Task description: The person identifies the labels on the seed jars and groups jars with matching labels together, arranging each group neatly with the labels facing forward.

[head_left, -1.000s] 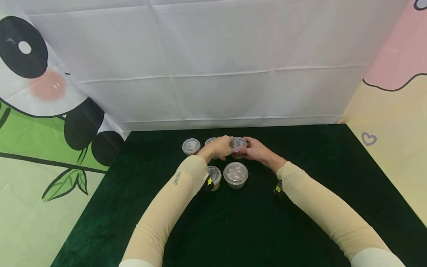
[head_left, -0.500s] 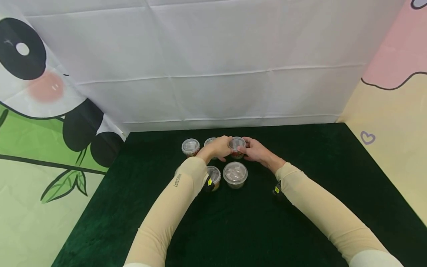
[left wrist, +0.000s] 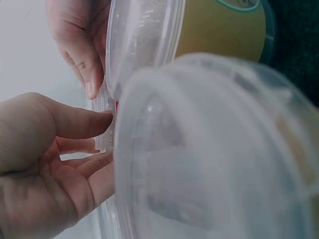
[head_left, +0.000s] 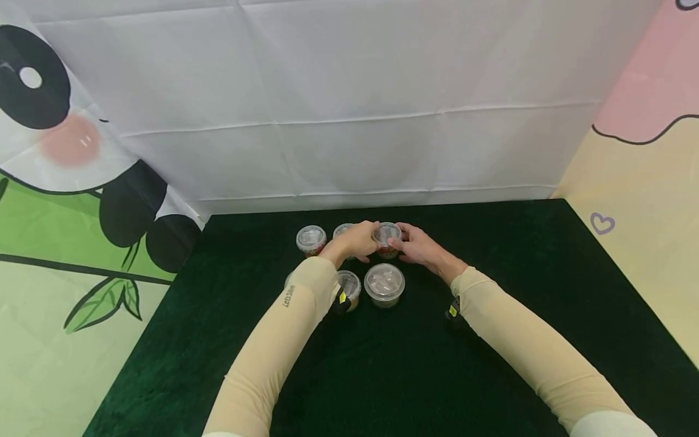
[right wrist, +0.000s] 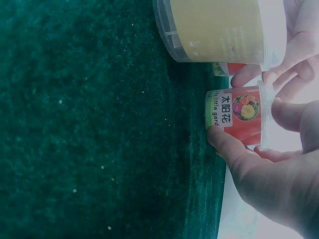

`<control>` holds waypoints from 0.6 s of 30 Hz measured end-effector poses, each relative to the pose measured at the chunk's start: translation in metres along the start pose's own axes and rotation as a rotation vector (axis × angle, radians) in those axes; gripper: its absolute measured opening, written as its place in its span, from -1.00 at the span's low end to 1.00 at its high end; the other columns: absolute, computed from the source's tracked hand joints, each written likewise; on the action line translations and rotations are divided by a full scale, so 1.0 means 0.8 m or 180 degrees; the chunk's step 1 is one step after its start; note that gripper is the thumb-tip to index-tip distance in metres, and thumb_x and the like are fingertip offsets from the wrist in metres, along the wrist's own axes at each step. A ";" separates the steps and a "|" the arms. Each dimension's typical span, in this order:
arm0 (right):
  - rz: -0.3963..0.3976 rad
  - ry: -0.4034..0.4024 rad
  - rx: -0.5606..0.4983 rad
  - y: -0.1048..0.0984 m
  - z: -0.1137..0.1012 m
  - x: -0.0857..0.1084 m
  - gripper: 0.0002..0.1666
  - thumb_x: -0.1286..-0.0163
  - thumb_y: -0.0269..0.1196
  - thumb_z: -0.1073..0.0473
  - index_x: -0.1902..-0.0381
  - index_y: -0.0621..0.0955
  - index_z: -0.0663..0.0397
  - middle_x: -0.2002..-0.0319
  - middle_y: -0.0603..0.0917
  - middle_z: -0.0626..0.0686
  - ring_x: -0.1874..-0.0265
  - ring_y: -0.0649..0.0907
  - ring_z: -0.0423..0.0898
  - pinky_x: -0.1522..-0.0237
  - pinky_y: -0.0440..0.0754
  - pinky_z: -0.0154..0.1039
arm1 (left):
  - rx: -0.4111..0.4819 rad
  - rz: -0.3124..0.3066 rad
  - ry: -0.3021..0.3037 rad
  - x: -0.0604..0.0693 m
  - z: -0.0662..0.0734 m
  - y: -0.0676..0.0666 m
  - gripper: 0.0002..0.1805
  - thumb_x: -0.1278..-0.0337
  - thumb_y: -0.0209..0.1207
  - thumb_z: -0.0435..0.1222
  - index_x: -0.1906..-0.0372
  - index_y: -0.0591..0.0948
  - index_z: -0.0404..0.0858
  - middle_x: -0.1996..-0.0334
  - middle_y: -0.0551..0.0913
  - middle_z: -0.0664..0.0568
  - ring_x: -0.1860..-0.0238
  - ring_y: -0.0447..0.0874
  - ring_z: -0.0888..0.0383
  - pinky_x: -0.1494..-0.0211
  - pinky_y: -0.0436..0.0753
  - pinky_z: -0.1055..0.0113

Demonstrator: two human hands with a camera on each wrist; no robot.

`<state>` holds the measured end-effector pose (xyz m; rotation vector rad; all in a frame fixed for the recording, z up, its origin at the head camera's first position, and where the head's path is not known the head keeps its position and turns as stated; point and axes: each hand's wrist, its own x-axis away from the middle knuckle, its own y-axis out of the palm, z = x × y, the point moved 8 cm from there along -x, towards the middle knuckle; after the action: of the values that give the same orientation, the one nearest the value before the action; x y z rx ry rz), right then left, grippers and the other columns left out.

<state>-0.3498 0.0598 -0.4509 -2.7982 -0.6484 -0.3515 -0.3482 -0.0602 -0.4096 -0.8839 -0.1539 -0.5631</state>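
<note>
A small red plastic cup with a clear lid stands in the back row in the head view. Its flower picture and printed label face the right wrist camera, where the red cup appears sideways. My right hand grips it from the right, with a finger low on the wall and the thumb by the lid. From the left, my left hand holds the same cup near its lid with thumb and fingers. Part of that contact is hidden behind larger containers in the left wrist view.
Left of the hands stand two lidded cups, one at the far left and one partly covered by the left hand. In front are a large lidded tub and another tub; the left sleeve hides one more. Dark green cloth covers the table.
Both hands stay on the red cup with almost no movement. The head view shifts very slightly.
</note>
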 end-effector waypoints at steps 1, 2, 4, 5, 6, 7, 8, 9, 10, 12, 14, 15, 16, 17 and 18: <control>-0.0005 -0.0003 -0.0002 0.000 -0.001 0.000 -0.27 -0.64 0.05 0.10 -0.61 0.06 0.12 -0.40 0.31 0.29 -0.39 0.38 0.19 -0.33 0.46 0.10 | -0.0019 0.0000 0.0009 0.000 0.000 0.000 -0.28 -0.50 0.03 -0.41 -0.60 0.03 -0.36 -0.46 0.31 -0.28 -0.15 0.62 -0.09 0.21 0.74 0.32; -0.0011 -0.0012 0.0005 -0.001 -0.002 0.000 -0.27 -0.65 0.05 0.10 -0.61 0.05 0.12 -0.40 0.30 0.29 -0.40 0.38 0.20 -0.33 0.45 0.10 | -0.0049 0.0010 0.0019 0.001 0.001 -0.001 -0.29 -0.50 0.03 -0.40 -0.60 0.03 -0.36 -0.45 0.32 -0.28 -0.14 0.63 -0.09 0.19 0.74 0.31; -0.0023 -0.0015 0.0015 -0.001 -0.003 0.001 -0.26 -0.64 0.06 0.10 -0.61 0.05 0.12 -0.41 0.29 0.29 -0.40 0.37 0.19 -0.34 0.43 0.11 | -0.0181 0.0056 0.0035 0.002 0.002 -0.003 -0.30 -0.50 0.04 -0.39 -0.60 0.06 -0.36 -0.41 0.38 -0.27 -0.06 0.67 -0.08 0.15 0.74 0.28; -0.0039 -0.0019 0.0035 -0.002 -0.004 0.001 -0.25 -0.64 0.06 0.10 -0.61 0.04 0.12 -0.42 0.29 0.30 -0.41 0.36 0.19 -0.35 0.42 0.11 | -0.0308 0.0102 0.0067 0.002 0.003 -0.005 -0.31 -0.50 0.05 -0.37 -0.59 0.09 -0.37 -0.41 0.39 -0.26 -0.06 0.66 -0.06 0.05 0.72 0.24; -0.0054 -0.0034 0.0086 -0.002 -0.004 0.001 -0.24 -0.64 0.06 0.09 -0.61 0.04 0.13 -0.43 0.28 0.30 -0.41 0.35 0.20 -0.36 0.40 0.12 | -0.0457 0.0150 0.0092 0.002 0.004 -0.006 -0.32 -0.49 0.06 -0.36 -0.58 0.12 -0.38 -0.40 0.41 -0.25 -0.06 0.65 -0.03 -0.04 0.69 0.21; -0.0058 -0.0066 0.0191 -0.003 -0.005 0.001 -0.23 -0.64 0.06 0.08 -0.61 0.03 0.14 -0.44 0.27 0.31 -0.42 0.34 0.20 -0.37 0.39 0.12 | -0.0598 0.0195 0.0115 0.003 0.005 -0.007 -0.33 -0.49 0.07 -0.34 -0.57 0.14 -0.39 -0.39 0.42 -0.24 -0.06 0.63 -0.01 -0.12 0.65 0.18; -0.0050 -0.0104 0.0326 -0.005 -0.006 0.002 -0.22 -0.63 0.07 0.06 -0.61 0.04 0.16 -0.45 0.28 0.31 -0.42 0.34 0.19 -0.38 0.38 0.12 | -0.0730 0.0239 0.0136 0.003 0.006 -0.007 -0.34 -0.49 0.08 -0.33 -0.56 0.17 -0.40 -0.39 0.43 -0.23 -0.07 0.61 0.01 -0.20 0.60 0.17; -0.0048 -0.0163 0.0475 -0.006 -0.007 0.002 -0.21 -0.63 0.08 0.04 -0.61 0.04 0.18 -0.45 0.29 0.31 -0.43 0.34 0.20 -0.39 0.37 0.13 | -0.0842 0.0265 0.0153 0.004 0.007 -0.007 -0.34 -0.49 0.09 -0.31 -0.55 0.18 -0.41 -0.35 0.47 -0.23 -0.05 0.62 0.01 -0.22 0.58 0.17; -0.0038 -0.0224 0.0630 -0.008 -0.008 0.003 -0.20 -0.63 0.08 0.02 -0.61 0.04 0.20 -0.46 0.29 0.32 -0.43 0.33 0.20 -0.39 0.36 0.13 | -0.0951 0.0294 0.0179 0.004 0.009 -0.006 -0.34 -0.49 0.09 -0.30 -0.54 0.19 -0.43 -0.37 0.46 -0.24 -0.12 0.59 0.02 -0.29 0.52 0.16; 0.0018 -0.0353 0.0958 -0.013 -0.009 0.006 -0.19 -0.63 0.07 -0.02 -0.61 0.04 0.22 -0.47 0.28 0.33 -0.45 0.32 0.23 -0.40 0.35 0.14 | -0.1074 0.0326 0.0218 0.006 0.010 -0.005 -0.32 -0.50 0.09 -0.28 -0.54 0.17 -0.44 -0.39 0.43 -0.25 -0.18 0.56 0.00 -0.34 0.48 0.15; 0.0078 -0.0459 0.1232 -0.020 -0.012 0.011 -0.18 -0.63 0.05 -0.06 -0.60 0.05 0.23 -0.48 0.27 0.34 -0.45 0.30 0.26 -0.40 0.33 0.16 | -0.1118 0.0349 0.0258 0.009 0.013 -0.004 -0.30 -0.50 0.10 -0.27 -0.55 0.14 -0.45 -0.40 0.41 -0.28 -0.23 0.55 -0.05 -0.33 0.48 0.13; 0.0097 -0.0510 0.1355 -0.024 -0.014 0.013 -0.18 -0.64 0.03 -0.07 -0.60 0.05 0.25 -0.49 0.25 0.35 -0.45 0.29 0.28 -0.40 0.32 0.17 | -0.1159 0.0377 0.0287 0.011 0.015 -0.004 -0.30 -0.50 0.10 -0.26 -0.55 0.15 -0.44 -0.40 0.41 -0.28 -0.26 0.53 -0.06 -0.35 0.47 0.12; 0.0124 -0.0533 0.1482 -0.028 -0.016 0.016 -0.18 -0.64 0.03 -0.09 -0.60 0.06 0.24 -0.50 0.24 0.34 -0.46 0.29 0.28 -0.40 0.31 0.18 | -0.1201 0.0418 0.0328 0.013 0.017 -0.005 -0.31 -0.49 0.11 -0.26 -0.54 0.16 -0.43 -0.43 0.37 -0.28 -0.32 0.46 -0.07 -0.39 0.42 0.10; 0.0142 -0.0557 0.1623 -0.033 -0.018 0.019 -0.18 -0.64 0.01 -0.11 -0.60 0.07 0.23 -0.50 0.23 0.34 -0.46 0.28 0.28 -0.41 0.30 0.20 | -0.1236 0.0454 0.0374 0.016 0.020 -0.006 -0.31 -0.49 0.12 -0.25 -0.54 0.18 -0.43 -0.42 0.38 -0.29 -0.33 0.45 -0.08 -0.40 0.42 0.08; 0.0157 -0.0573 0.1748 -0.038 -0.021 0.023 -0.18 -0.64 0.01 -0.12 -0.60 0.08 0.23 -0.51 0.23 0.34 -0.46 0.28 0.28 -0.41 0.28 0.21 | -0.1279 0.0507 0.0423 0.019 0.022 -0.008 -0.33 -0.49 0.12 -0.24 -0.53 0.22 -0.41 -0.40 0.39 -0.28 -0.33 0.45 -0.10 -0.40 0.42 0.06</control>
<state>-0.3505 0.0885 -0.4242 -2.3241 -0.6013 0.0848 -0.3370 -0.0560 -0.3881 -1.2321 0.1556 -0.5093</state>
